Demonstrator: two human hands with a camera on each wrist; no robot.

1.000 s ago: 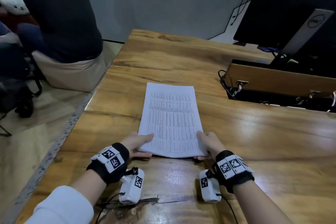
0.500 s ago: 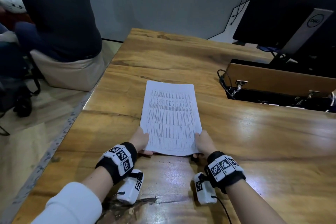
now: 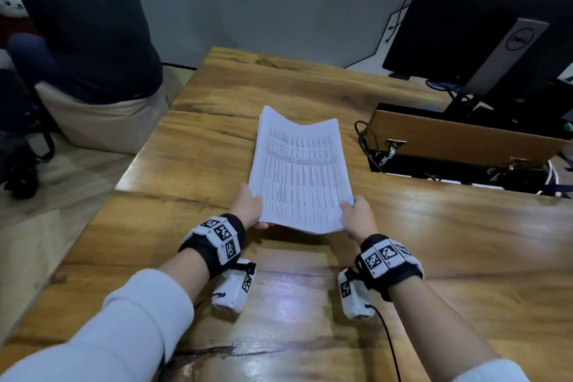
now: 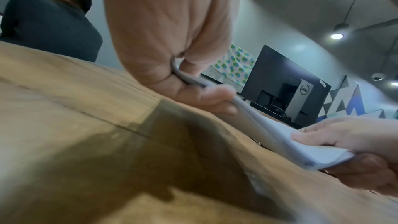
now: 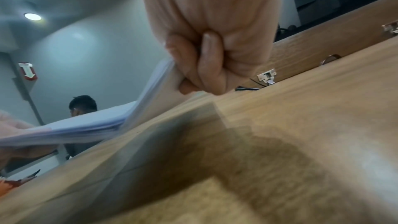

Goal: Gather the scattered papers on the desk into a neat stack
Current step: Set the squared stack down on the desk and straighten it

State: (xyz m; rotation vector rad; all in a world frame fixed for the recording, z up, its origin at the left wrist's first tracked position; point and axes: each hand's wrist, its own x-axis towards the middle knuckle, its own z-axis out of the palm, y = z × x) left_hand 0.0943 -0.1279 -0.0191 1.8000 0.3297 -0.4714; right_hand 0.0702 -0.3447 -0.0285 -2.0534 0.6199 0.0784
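A stack of printed white papers (image 3: 299, 174) is raised off the wooden desk (image 3: 434, 242), tilted up toward me with its far edge bowed. My left hand (image 3: 249, 208) pinches the stack's near left corner, thumb on top. My right hand (image 3: 356, 215) grips the near right corner. In the left wrist view the left hand (image 4: 193, 89) holds the paper stack (image 4: 269, 129) and the right hand (image 4: 349, 142) clamps its other end. In the right wrist view the curled fingers (image 5: 202, 72) squeeze the stack (image 5: 103, 125) above the desk.
A black monitor on a silver stand (image 3: 483, 25) stands at the back right. In front of it is an open cable hatch with a wooden flap (image 3: 459, 143) and cables (image 3: 369, 146). A seated person in a dark top (image 3: 83, 28) is off the desk's left side.
The stack lay flat on the desk with both hands at its near corners. Both hands have since gripped it and lifted it, so it now tilts up clear of the desk.
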